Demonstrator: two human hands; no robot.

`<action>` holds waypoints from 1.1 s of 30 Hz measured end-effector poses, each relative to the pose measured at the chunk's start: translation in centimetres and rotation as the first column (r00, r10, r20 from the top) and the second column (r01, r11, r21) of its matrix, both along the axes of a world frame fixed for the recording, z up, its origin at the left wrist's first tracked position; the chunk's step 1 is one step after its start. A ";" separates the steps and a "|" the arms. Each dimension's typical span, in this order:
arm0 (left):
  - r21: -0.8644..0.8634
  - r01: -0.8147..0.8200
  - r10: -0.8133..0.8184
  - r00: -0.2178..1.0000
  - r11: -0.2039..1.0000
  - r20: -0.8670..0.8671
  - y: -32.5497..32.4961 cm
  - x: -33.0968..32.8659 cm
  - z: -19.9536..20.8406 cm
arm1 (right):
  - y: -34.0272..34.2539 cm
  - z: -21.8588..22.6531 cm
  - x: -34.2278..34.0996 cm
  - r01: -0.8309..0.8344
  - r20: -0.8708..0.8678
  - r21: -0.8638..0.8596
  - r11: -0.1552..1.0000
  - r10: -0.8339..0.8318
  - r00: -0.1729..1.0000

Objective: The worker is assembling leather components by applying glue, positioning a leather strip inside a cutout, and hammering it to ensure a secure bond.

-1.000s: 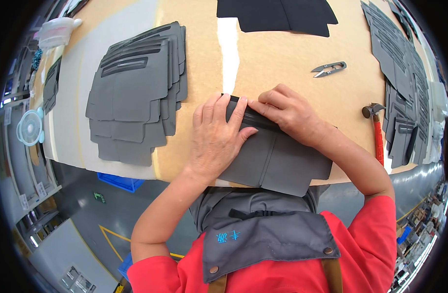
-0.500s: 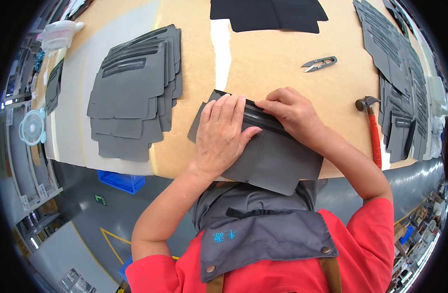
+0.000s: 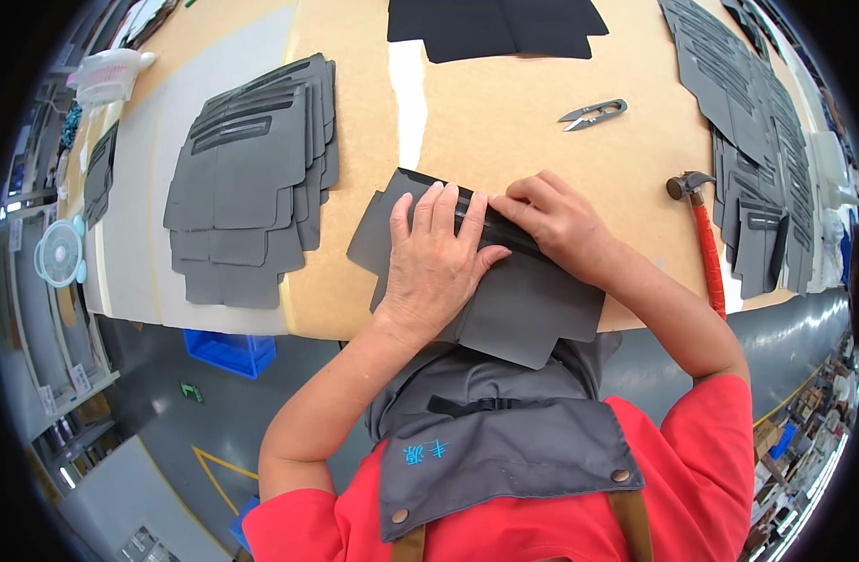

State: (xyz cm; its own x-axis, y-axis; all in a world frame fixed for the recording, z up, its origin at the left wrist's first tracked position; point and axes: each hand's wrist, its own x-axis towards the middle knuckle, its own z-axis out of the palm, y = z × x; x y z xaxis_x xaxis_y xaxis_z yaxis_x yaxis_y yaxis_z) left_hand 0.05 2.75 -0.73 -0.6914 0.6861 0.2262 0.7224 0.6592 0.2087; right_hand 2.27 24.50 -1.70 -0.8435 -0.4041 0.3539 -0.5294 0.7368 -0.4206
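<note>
A dark grey flat panel [image 3: 514, 314] with notched corners lies at the table's near edge, partly overhanging it toward my apron. Along its far side runs a black strip with a slot. My left hand [image 3: 432, 258] rests on the panel's left half, fingers spread out and pressing down by the strip. At the strip, the thumb and fingers of my right hand [image 3: 562, 229] are pinched together on the panel's far edge. The fingertips hide exactly what lies between them.
Stacked grey panels [image 3: 237, 192] lie to the left, more panels [image 3: 743, 140] to the right. A black piece [image 3: 500, 28] is at the far side. Thread snips [image 3: 595, 114] and a red-handled hammer [image 3: 706, 244] lie on the right. Below stands a blue crate [image 3: 231, 352].
My left hand's fingers have spread apart and slid slightly right along the strip. The panel has turned a little. My right hand keeps its pinch at the edge. The whole view has shifted slightly.
</note>
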 end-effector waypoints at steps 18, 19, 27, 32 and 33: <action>0.066 0.118 -0.121 0.992 0.991 0.047 0.8 0.7 -0.3 | 0.7 -1.0 2.1 0.037 -0.075 0.004 0.999 -0.037 0.997; 0.090 0.106 -0.112 0.992 0.990 0.063 0.8 0.8 -0.1 | 0.7 -0.8 2.2 0.041 -0.072 0.003 0.999 -0.040 0.997; 0.044 0.136 -0.137 0.990 0.990 0.022 1.2 1.0 -0.3 | 1.1 -0.6 3.1 0.208 0.150 -0.236 0.949 -0.176 0.973; 0.112 0.115 -0.125 0.988 0.987 0.092 1.3 1.1 0.0 | 0.9 -0.7 3.4 0.196 0.077 -0.183 0.963 -0.185 0.980; 0.089 0.127 -0.134 0.988 0.988 0.076 1.4 1.1 0.1 | 1.0 -0.7 3.4 0.191 0.067 -0.164 0.968 -0.183 0.981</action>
State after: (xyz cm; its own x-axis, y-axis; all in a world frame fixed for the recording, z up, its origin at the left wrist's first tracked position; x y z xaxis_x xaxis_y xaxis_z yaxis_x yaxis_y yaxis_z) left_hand 1.14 4.14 -0.66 -0.6158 0.7526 0.2332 0.7793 0.5381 0.3210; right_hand 5.70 25.48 -2.42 -0.9171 -0.1754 0.3580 -0.3635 0.7366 -0.5703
